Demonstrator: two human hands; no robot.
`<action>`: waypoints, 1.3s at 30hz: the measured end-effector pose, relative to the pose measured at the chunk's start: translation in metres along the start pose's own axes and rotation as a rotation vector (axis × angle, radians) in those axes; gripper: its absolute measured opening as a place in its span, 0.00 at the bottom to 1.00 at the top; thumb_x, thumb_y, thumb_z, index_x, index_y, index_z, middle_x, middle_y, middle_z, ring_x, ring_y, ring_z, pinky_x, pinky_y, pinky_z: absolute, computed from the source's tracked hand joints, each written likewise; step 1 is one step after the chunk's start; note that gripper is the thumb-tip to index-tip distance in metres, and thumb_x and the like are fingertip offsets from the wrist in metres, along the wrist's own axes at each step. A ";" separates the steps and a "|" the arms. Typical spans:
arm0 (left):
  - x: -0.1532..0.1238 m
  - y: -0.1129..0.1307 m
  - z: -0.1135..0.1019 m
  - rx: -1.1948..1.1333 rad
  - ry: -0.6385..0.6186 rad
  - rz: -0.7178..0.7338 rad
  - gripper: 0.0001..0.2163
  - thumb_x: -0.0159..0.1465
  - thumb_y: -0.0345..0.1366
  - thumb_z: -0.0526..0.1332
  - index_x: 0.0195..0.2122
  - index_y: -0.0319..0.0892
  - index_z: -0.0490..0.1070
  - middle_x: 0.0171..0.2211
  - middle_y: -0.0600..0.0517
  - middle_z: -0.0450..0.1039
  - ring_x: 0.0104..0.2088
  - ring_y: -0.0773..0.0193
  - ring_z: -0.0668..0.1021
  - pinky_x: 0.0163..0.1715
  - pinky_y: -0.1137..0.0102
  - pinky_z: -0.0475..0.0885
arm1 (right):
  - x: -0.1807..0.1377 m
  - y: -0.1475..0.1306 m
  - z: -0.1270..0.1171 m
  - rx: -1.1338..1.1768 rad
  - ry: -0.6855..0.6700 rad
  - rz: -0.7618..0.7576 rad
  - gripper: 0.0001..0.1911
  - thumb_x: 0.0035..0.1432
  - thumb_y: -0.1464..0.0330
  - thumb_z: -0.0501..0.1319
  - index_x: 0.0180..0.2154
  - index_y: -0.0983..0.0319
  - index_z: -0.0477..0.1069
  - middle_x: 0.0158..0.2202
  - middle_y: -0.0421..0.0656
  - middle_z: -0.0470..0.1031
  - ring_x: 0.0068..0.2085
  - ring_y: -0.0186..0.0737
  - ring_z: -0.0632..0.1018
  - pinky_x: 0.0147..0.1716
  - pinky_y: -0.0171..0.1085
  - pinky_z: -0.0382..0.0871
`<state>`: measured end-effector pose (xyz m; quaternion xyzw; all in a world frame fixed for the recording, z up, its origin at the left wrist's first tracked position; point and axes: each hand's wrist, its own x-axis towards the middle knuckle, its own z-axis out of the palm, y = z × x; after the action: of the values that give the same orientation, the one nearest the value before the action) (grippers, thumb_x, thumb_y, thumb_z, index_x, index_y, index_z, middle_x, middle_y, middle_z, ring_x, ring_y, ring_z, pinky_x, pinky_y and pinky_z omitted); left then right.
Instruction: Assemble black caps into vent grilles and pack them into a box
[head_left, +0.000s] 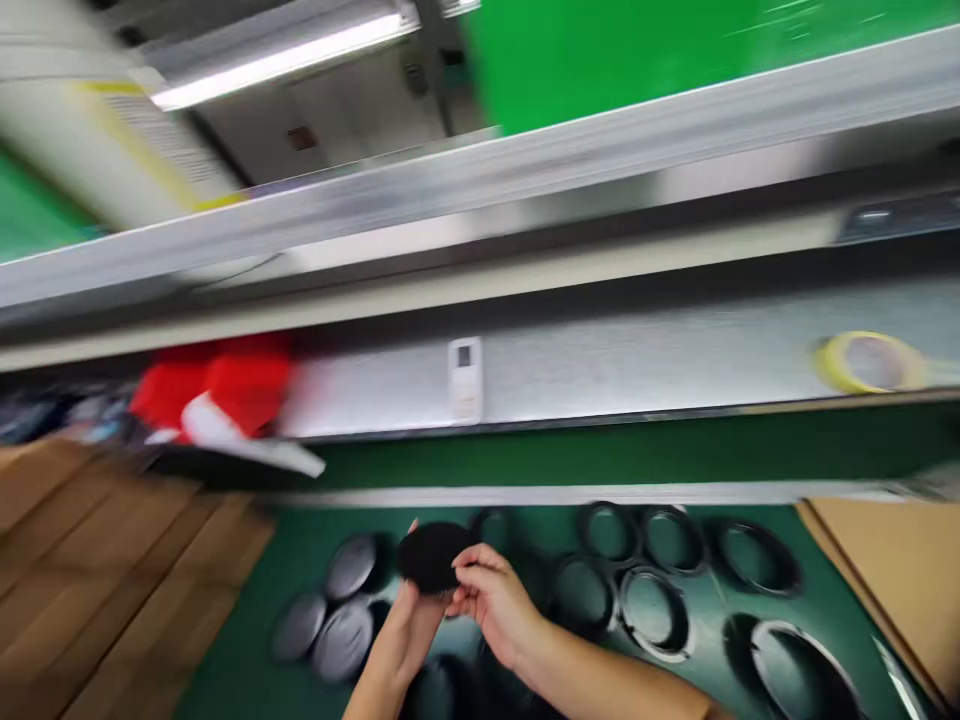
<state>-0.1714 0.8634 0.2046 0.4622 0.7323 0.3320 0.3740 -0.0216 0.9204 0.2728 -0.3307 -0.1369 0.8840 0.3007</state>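
**Two hands hold a round black pad over a green table**

Both hands meet near the bottom middle of the blurry picture, above the green table (315, 560). The left hand (409, 620) comes up from below, and its fingers are curled under a round black pad (433, 555). The right hand (491, 600) is just beside it, with its fingertips pinched on the pad's right edge. So both hands are closed on the pad, and the pad is up off the table, between them.

Left of the pad, flat on the table, lie some shiny grey discs (341, 610), close together. Right of the pad lie many black rings (652, 605), some touching each other. A bigger ring with a silver edge (802, 670) lies further right, near the bottom corner.

Brown cardboard (112, 560) sits far left of the pad, and another brown piece (892, 570) sits far right. Behind the pad runs a long grey shelf (600, 375). On it are something red (225, 390), a small white box (465, 378) and a yellow roll of tape (866, 362).
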 end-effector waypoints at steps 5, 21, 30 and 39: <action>-0.078 -0.002 -0.062 -1.414 0.019 -0.076 0.32 0.64 0.62 0.51 0.62 0.48 0.66 0.59 0.43 0.71 0.59 0.43 0.72 0.55 0.47 0.71 | -0.045 0.075 0.054 -0.311 -0.393 0.251 0.26 0.48 0.56 0.73 0.46 0.60 0.74 0.34 0.42 0.76 0.33 0.38 0.79 0.31 0.37 0.76; -0.158 -0.032 -0.080 -1.865 -0.267 -0.322 0.27 0.67 0.58 0.53 0.53 0.39 0.71 0.47 0.37 0.77 0.44 0.39 0.80 0.38 0.41 0.76 | -0.013 0.093 0.055 -1.686 -0.535 -0.499 0.30 0.72 0.52 0.42 0.46 0.55 0.81 0.61 0.48 0.65 0.64 0.52 0.58 0.65 0.59 0.56; -0.166 -0.028 -0.083 -1.834 -0.286 -0.439 0.29 0.63 0.62 0.57 0.52 0.42 0.71 0.49 0.36 0.76 0.48 0.35 0.79 0.38 0.43 0.76 | -0.034 0.095 0.040 -1.446 -0.396 -0.368 0.36 0.72 0.49 0.33 0.53 0.54 0.77 0.64 0.46 0.64 0.65 0.49 0.63 0.65 0.57 0.58; -0.185 -0.065 -0.023 -1.649 -0.114 -0.955 0.27 0.63 0.60 0.55 0.42 0.38 0.76 0.35 0.42 0.80 0.39 0.48 0.82 0.42 0.58 0.77 | -0.061 0.151 -0.041 -1.939 -0.699 -0.246 0.51 0.53 0.49 0.70 0.70 0.58 0.51 0.73 0.56 0.38 0.71 0.64 0.44 0.66 0.63 0.50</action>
<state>-0.1647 0.6667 0.2069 -0.2791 0.3598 0.5329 0.7132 -0.0243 0.7660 0.2066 -0.1396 -0.9018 0.4042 -0.0629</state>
